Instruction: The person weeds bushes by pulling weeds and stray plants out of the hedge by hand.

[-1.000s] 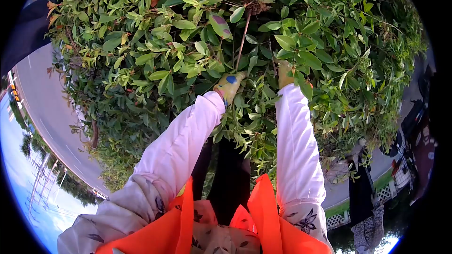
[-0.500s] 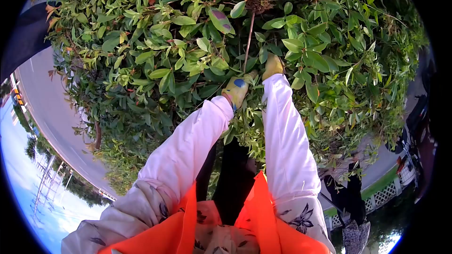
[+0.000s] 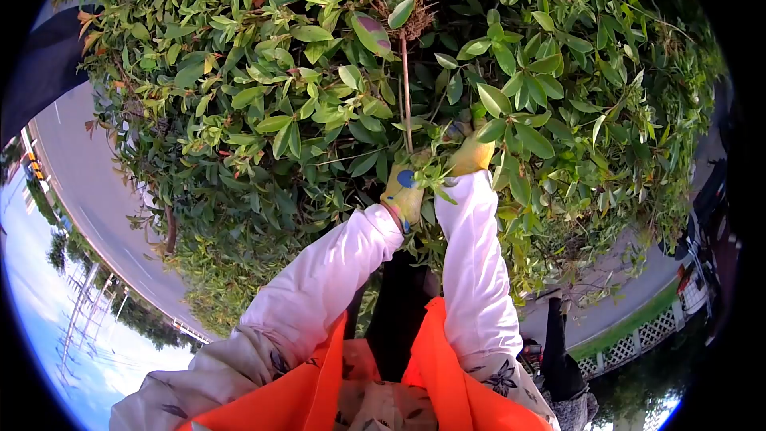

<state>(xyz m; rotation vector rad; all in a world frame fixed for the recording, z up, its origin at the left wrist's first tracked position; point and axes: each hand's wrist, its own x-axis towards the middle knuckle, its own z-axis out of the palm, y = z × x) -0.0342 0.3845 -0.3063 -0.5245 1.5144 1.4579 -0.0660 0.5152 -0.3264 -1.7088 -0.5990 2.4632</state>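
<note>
My left hand [image 3: 403, 190], in a yellow glove with a blue spot, is closed low in the bush [image 3: 319, 104]. Its fingers are wrapped round the lower end of a thin reddish-brown stem [image 3: 407, 96]. At the stem's far end sits a brown, root-like tangle [image 3: 415, 20]. Close on the right is my right hand [image 3: 472, 152], also gloved in yellow, its fingers curled among leaves. Foliage covers part of those fingers, and what they grip does not show. Small leafy shoots [image 3: 431, 174] poke up between the two hands.
Dense green branches surround both hands. A grey road [image 3: 96, 175] curves along the left. At lower right are a person's dark-clothed leg [image 3: 556, 343], a white lattice fence [image 3: 630, 351] and parked vehicles [image 3: 702, 271]. A dark shape [image 3: 40, 72] stands at upper left.
Both hands have drawn back toward my body, and the stem with its brown tangle has shifted with the left. My right hand's fingers show more. The person at lower right has moved.
</note>
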